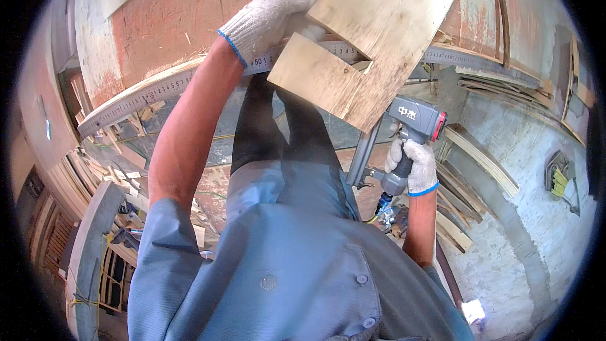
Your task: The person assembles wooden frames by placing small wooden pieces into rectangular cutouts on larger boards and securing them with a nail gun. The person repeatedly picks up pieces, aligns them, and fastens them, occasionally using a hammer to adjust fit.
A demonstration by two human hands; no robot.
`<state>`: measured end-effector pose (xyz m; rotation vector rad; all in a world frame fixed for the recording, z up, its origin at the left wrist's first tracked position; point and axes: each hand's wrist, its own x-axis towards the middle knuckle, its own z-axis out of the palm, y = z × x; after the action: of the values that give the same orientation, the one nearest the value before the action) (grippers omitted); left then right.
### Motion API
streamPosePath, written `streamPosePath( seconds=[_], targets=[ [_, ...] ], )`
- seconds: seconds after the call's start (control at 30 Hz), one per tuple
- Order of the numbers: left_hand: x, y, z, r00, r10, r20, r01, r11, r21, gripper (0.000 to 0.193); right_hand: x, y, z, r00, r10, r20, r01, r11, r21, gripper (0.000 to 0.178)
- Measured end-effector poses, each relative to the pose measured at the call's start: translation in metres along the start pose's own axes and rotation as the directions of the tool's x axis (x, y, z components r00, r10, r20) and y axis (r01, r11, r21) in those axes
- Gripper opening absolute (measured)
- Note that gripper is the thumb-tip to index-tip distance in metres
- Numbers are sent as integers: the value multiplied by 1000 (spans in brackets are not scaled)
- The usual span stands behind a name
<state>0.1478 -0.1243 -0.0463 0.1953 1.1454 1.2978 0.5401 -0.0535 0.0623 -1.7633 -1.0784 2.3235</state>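
A pale wooden board [404, 19] with a slot cut into its left side lies at a slant over the workbench's front edge. My left hand [271, 22], in a white knitted glove with a blue cuff, grips the board's left side near the slot; its fingertips are partly hidden. In my right hand [416, 167], gloved the same way, is a black and grey air nail gun [415, 119] with a red end cap. My fingers wrap round its handle. The gun's front end is by the board's lower right edge, partly behind it; I cannot tell whether they touch.
A metal ruler strip [151, 91] runs along the front edge of the reddish workbench [170, 31]. An air hose fitting [384, 202] hangs below the gun. Wood strips [483, 158] lie at the right, with offcuts [120, 173] at the lower left. A grey curved beam [95, 240] stands at the left.
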Motion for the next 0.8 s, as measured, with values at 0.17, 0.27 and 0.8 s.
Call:
streamPosePath(
  seconds=[0.17,0.27,0.8],
  targets=[
    [9,-9,-8,1000,-9,-5,9,1000,13,40,-2,-7,10,1000,5,-26,-5,1000,27,46],
    [6,-5,-3,1000,11,-1,-11,999,-32,40,-3,-10,10,999,5,-41,-5,1000,1,46],
    [9,-7,-9,998,-55,-42,54,998,-17,42,-1,-12,5,998,30,-61,-36,993,-109,47]
  ],
)
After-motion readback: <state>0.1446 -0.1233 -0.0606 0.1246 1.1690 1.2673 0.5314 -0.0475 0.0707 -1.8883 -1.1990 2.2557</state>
